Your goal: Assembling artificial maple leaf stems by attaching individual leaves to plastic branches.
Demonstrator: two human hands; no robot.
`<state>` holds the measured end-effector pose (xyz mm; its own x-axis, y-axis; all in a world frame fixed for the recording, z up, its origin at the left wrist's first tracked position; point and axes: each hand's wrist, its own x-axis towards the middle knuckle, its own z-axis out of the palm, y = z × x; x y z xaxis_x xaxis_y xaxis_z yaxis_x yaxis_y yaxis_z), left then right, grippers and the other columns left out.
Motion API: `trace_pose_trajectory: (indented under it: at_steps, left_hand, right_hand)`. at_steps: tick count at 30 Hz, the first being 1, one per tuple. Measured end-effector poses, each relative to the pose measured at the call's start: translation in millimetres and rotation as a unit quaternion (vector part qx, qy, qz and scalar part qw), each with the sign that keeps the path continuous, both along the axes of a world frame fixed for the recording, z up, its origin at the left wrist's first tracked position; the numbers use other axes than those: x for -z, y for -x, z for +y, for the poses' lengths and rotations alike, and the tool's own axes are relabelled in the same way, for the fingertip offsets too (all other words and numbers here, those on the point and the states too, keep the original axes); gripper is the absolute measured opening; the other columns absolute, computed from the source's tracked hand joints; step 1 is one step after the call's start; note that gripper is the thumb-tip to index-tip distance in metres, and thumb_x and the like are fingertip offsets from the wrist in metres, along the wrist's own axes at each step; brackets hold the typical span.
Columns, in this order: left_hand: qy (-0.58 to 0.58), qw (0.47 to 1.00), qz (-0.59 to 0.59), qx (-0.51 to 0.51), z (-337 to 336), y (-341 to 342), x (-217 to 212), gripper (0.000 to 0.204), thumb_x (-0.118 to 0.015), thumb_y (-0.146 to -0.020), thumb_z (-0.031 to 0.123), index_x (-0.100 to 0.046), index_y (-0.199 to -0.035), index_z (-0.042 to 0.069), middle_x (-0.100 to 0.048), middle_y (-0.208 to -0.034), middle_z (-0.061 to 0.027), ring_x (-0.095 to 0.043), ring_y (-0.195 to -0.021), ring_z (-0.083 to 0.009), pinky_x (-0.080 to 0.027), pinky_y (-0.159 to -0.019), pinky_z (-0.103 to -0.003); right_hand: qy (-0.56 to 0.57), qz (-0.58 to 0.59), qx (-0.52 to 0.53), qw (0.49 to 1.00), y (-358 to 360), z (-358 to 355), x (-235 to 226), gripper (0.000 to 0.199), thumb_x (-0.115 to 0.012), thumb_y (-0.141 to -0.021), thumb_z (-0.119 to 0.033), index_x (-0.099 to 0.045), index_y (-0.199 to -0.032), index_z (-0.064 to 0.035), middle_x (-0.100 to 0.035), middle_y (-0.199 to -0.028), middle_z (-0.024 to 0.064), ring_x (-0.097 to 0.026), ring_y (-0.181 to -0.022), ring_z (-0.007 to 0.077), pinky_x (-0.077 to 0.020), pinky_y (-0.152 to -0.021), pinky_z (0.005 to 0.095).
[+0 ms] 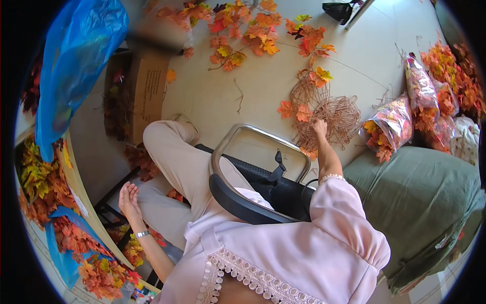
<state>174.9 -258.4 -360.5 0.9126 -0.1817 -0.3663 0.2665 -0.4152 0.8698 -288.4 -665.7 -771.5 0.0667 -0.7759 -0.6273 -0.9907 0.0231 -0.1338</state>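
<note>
To your right sits one large mound draped in dull green cloth [415, 192], and at your upper left hangs one long, crinkled blue plastic bag [76, 66]. You have one black chair with a looped metal armrest [237, 133] across your front and one brown cardboard box [147, 99] on the floor to the left. One tangle of thin brown wiry stems [341, 119] lies on the pale floor, ahead and to the right, beyond the armrest. At least three clear plastic bags stuffed with orange leaves [392, 124] stand to its right. Two orange maple-shaped leaves [304, 113] sit at its left edge; one thin twig [239, 95] lies by itself farther left. Your hands are well apart: the right [319, 127] touches the tangle with curled fingers, though you cannot tell whether they grip a stem; the left [129, 199] is palm up, half open, with nothing visible in it.
</note>
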Motion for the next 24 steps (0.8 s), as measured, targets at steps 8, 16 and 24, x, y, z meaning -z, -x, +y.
trace_pose_trajectory:
  at_steps: [8, 16, 24]
  left_hand:
    - [-0.036, 0.995, -0.046, -0.075, 49, 21, -25, 0.028, -0.051, -0.088, 0.021, -0.053, -0.103, -0.003, -0.059, -0.087, -0.0081, -0.057, -0.079, -0.013, -0.047, -0.076, -0.024]
    - [-0.05, 0.991, -0.033, -0.12, 89, 35, -28, 0.03, -0.048, -0.089, 0.021, -0.052, -0.107, -0.002, -0.06, -0.092, -0.0079, -0.058, -0.083, -0.013, -0.048, -0.077, -0.023]
    - [-0.009, 0.988, -0.025, -0.152, 86, 40, 5, 0.027, -0.051, -0.088, 0.02, -0.054, -0.102, -0.003, -0.059, -0.087, -0.0082, -0.057, -0.081, -0.0135, -0.047, -0.076, -0.025]
  right_hand:
    - [-0.114, 0.04, -0.107, 0.987, -78, -25, 29, 0.041, -0.045, -0.078, -0.026, -0.05, -0.115, -0.0091, -0.038, -0.128, 0.0089, -0.032, -0.121, 0.0283, -0.0303, -0.096, 0.0447]
    - [-0.12, 0.103, -0.155, 0.975, -27, -18, 77, 0.054, -0.045, -0.079, -0.046, -0.049, -0.118, -0.0096, -0.053, -0.115, 0.0112, -0.047, -0.108, 0.0337, -0.0316, -0.093, 0.0481]
    - [0.033, -0.095, -0.169, 0.98, -7, -33, 37, 0.026, -0.062, -0.063, -0.028, -0.061, -0.075, -0.0046, -0.061, -0.076, 0.0192, -0.059, -0.077, 0.0353, -0.0463, -0.069, 0.04]
